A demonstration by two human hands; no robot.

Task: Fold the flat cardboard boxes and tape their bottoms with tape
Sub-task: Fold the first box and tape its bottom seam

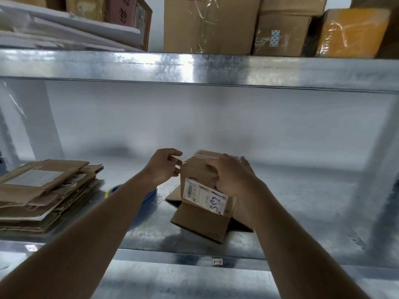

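Note:
A small brown cardboard box stands upright on the metal shelf, its lower flaps splayed out toward me and a white shipping label on its near face. My right hand lies over the box's top and right side, fingers curled round it. At the box's left top edge my left hand touches the cardboard with bent fingers. A blue tape roll lies on the shelf, mostly hidden behind my left forearm.
A stack of flat cardboard boxes lies at the shelf's left. The upper shelf beam runs overhead, with several large cartons on it. A white upright stands at the right.

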